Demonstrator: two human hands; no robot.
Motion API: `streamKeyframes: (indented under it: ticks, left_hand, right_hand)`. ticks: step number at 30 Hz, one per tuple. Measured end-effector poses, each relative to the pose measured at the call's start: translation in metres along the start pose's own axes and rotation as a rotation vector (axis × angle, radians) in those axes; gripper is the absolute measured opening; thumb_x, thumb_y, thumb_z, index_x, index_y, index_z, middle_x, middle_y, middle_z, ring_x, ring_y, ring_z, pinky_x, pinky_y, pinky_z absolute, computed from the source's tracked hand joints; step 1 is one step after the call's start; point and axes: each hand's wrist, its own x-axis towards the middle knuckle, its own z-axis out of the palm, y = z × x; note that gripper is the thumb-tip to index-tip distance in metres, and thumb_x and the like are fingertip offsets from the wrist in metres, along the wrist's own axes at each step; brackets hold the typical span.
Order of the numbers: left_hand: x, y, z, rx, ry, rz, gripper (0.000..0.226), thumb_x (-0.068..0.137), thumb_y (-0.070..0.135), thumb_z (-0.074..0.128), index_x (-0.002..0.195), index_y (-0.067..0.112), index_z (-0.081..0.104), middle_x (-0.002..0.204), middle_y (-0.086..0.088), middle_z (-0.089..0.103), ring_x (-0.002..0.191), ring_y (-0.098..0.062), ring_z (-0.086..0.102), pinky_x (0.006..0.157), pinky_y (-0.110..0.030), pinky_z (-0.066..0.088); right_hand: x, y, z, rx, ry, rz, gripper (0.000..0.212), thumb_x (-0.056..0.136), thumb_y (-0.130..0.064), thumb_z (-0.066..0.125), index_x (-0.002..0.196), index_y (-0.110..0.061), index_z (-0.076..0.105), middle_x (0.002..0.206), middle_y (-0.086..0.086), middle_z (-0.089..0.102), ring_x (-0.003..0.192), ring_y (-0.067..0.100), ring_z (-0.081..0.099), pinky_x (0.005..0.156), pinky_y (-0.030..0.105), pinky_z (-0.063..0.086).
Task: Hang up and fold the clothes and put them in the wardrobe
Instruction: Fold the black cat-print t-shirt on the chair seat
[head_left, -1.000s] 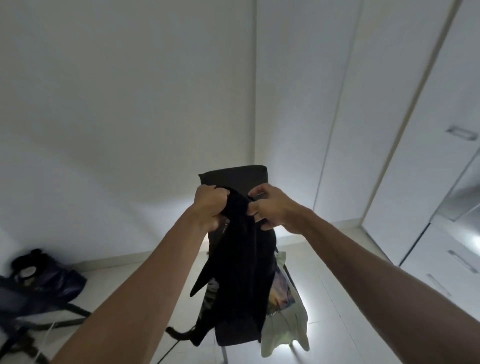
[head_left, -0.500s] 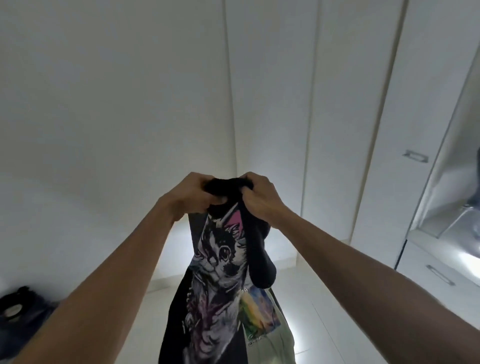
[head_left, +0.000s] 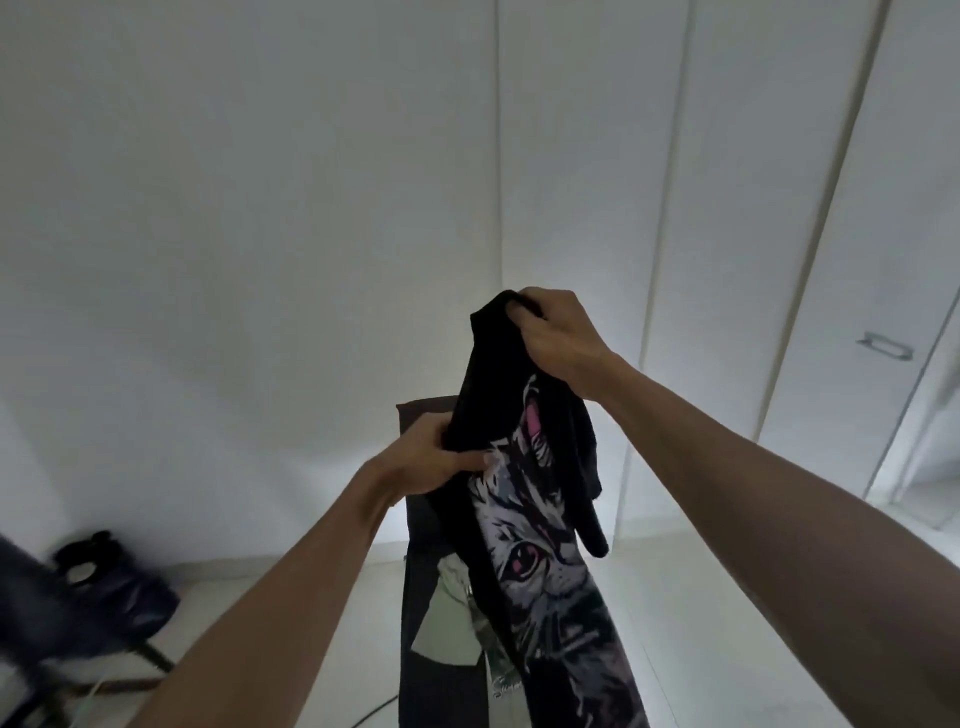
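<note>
Chair (head_left: 421, 415) (dark) just behind hands (head_left: 431, 460)

Count: two hands, left hand (head_left: 434, 460) and right hand (head_left: 558, 335); one black cat-print T-shirt (head_left: 540, 519). One dark chair (head_left: 415, 597), one pale garment (head_left: 441, 623), one dark bag (head_left: 111, 592). One wardrobe handle (head_left: 884, 345).

The plain white wall (head_left: 234, 234) fills the left and centre of the view and meets a second white surface at a vertical corner line. To the right of that corner stand tall white flat-panel cupboard doors (head_left: 753, 208), divided by vertical seams; a recessed metal pull handle (head_left: 885, 345) sits on the door furthest right. Below the wall runs a pale glossy floor (head_left: 332, 649) with a pale skirting strip. Low on the floor left of the corner, against the wall, lies a dark bag (head_left: 111, 587). Lighting is dim and cool.
</note>
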Motion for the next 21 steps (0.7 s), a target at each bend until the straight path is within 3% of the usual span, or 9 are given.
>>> streamKeyframes:
  ticks: [3, 6, 9, 11, 14, 17, 19, 21]
  left_hand:
    - [-0.005, -0.019, 0.007, 0.028, 0.042, -0.061, 0.009, 0.085, 0.008, 0.076, 0.093, 0.010, 0.072, 0.092, -0.006, 0.074, 0.092, -0.023, 0.072, 0.087, -0.034, 0.058]
    - [-0.008, -0.033, -0.002, -0.005, 0.138, -0.057, 0.024, 0.086, 0.016, 0.077, 0.104, 0.002, 0.069, 0.106, -0.021, 0.071, 0.102, -0.035, 0.069, 0.096, -0.046, 0.054]
    - [-0.012, -0.035, -0.014, -0.064, 0.373, -0.024, 0.023, 0.085, 0.019, 0.079, 0.100, 0.003, 0.073, 0.094, -0.018, 0.074, 0.083, -0.029, 0.070, 0.081, -0.045, 0.057]
    - [-0.012, -0.033, -0.030, -0.111, 0.530, 0.007, 0.019, 0.085, 0.019, 0.078, 0.090, 0.002, 0.073, 0.079, -0.010, 0.069, 0.072, -0.020, 0.059, 0.065, -0.037, 0.050]
    - [-0.013, -0.026, -0.059, -0.084, 0.695, 0.098, 0.047, 0.078, 0.046, 0.080, 0.081, -0.001, 0.073, 0.071, -0.006, 0.064, 0.067, -0.015, 0.053, 0.063, -0.036, 0.044]
    - [-0.014, -0.008, -0.081, 0.136, 0.815, 0.211, 0.051, 0.086, 0.045, 0.073, 0.070, -0.003, 0.064, 0.060, -0.001, 0.048, 0.059, -0.009, 0.041, 0.056, -0.029, 0.031]
    - [-0.016, 0.004, -0.089, 0.261, 0.870, 0.251, 0.048, 0.092, 0.040, 0.068, 0.068, 0.000, 0.058, 0.058, -0.001, 0.046, 0.057, -0.010, 0.039, 0.054, -0.030, 0.029]
    - [-0.015, 0.009, -0.094, 0.366, 0.929, 0.262, 0.049, 0.096, 0.041, 0.061, 0.067, 0.004, 0.051, 0.057, -0.002, 0.043, 0.057, -0.013, 0.038, 0.055, -0.032, 0.029]
  right_hand:
    - [0.009, -0.003, -0.019, -0.060, 0.041, -0.034, 0.028, 0.102, -0.024, 0.049, 0.076, -0.024, 0.059, 0.075, -0.005, 0.060, 0.068, 0.008, 0.055, 0.061, 0.023, 0.040]
    - [0.012, 0.004, -0.039, -0.225, 0.064, -0.071, 0.025, 0.102, -0.024, 0.049, 0.083, -0.016, 0.062, 0.078, -0.002, 0.061, 0.072, 0.012, 0.055, 0.060, 0.020, 0.040]
    - [0.016, 0.016, -0.057, -0.317, 0.122, -0.088, 0.020, 0.102, -0.026, 0.054, 0.092, -0.014, 0.066, 0.084, 0.001, 0.064, 0.080, 0.017, 0.058, 0.063, 0.011, 0.040]
    - [0.017, 0.026, -0.067, -0.375, 0.126, -0.092, 0.015, 0.098, -0.031, 0.060, 0.096, -0.020, 0.070, 0.090, 0.001, 0.066, 0.088, 0.020, 0.061, 0.076, 0.023, 0.049]
    - [0.016, 0.037, -0.077, -0.441, 0.113, -0.092, 0.012, 0.095, -0.036, 0.065, 0.095, -0.025, 0.069, 0.091, 0.001, 0.068, 0.089, 0.023, 0.064, 0.083, 0.037, 0.053]
    - [0.017, 0.040, -0.088, -0.429, 0.082, -0.116, 0.020, 0.096, -0.034, 0.065, 0.091, -0.016, 0.071, 0.083, 0.003, 0.069, 0.081, 0.021, 0.064, 0.076, 0.029, 0.051]
    - [0.017, 0.041, -0.090, -0.408, 0.019, -0.082, 0.024, 0.097, -0.032, 0.065, 0.086, -0.011, 0.071, 0.072, 0.002, 0.064, 0.068, 0.015, 0.058, 0.061, 0.017, 0.044]
    - [0.015, 0.046, -0.082, -0.302, -0.007, -0.027, 0.028, 0.098, -0.031, 0.063, 0.085, -0.007, 0.069, 0.068, 0.001, 0.057, 0.061, 0.013, 0.050, 0.056, 0.021, 0.039]
